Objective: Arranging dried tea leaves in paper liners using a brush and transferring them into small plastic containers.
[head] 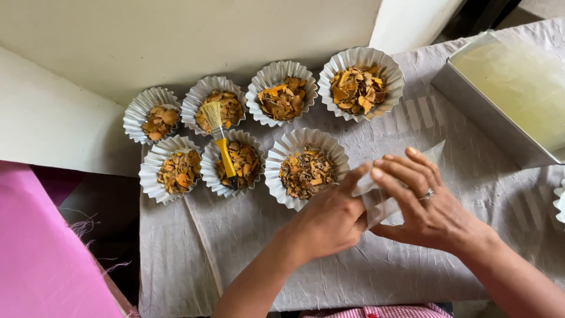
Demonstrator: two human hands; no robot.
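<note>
Both hands meet over the grey cloth [247, 259], low and right of centre, with a small clear bag [385, 197] between them. The left hand [329, 221] is curled, its thumb and forefinger pinched together on the bag's near edge; the other fingers are folded under and mostly hidden. The right hand [426, 206], a ring [428, 194] on one finger, lies over the bag with its fingers [400, 172] nearly straight, close together and pressed on the plastic, while the thumb goes beneath, so the bag is gripped flat between them. One corner of the bag sticks out past the right fingertips, toward the upper right.

Just beside the left knuckles stands the nearest paper cup [306, 169], filled with dried orange-brown chips. Six more filled cups stand on the cloth: two to its left in the same row, four in a row behind. A brush [222, 144] with a yellow handle rests across two of the cups, bristles up in the back one. A metal tray [488, 121] sits at the right, well apart from the hands. Pink fabric [41, 247] fills the lower left.
</note>
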